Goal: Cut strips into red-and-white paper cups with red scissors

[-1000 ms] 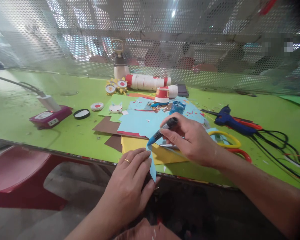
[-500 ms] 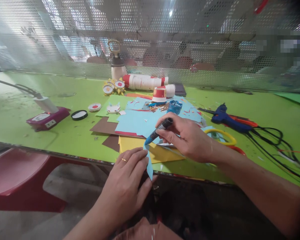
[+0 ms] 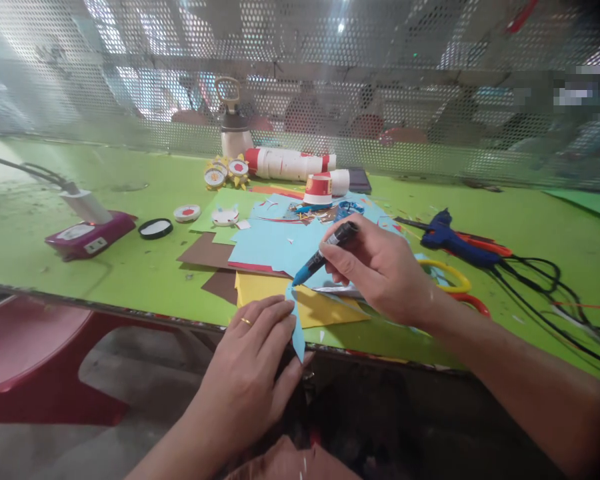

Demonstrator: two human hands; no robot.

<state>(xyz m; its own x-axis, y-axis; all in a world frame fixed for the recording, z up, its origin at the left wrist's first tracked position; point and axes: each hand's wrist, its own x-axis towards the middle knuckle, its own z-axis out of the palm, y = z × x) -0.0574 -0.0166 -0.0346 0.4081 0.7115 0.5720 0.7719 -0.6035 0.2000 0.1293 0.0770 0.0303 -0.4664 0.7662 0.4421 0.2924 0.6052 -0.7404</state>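
Observation:
A dark marker with a blue tip end is in the grasp of my right hand, slanting down to the left. Its tip is at the upper end of a narrow light blue paper piece; whether it touches is hard to tell. My left hand, with a ring on one finger, holds that piece at the table's front edge, fingers over it and thumb lower down. Beneath lies yellow paper, beside larger light blue sheets and brown paper.
On the green table, a glue gun with cables and yellow-handled scissors lie right. A power strip and black round lid are left. Paper cups and a bottle stand near the mesh screen.
The marker and my right hand have shifted slightly up and to the right. My left hand still holds the blue paper piece in nearly the same place.

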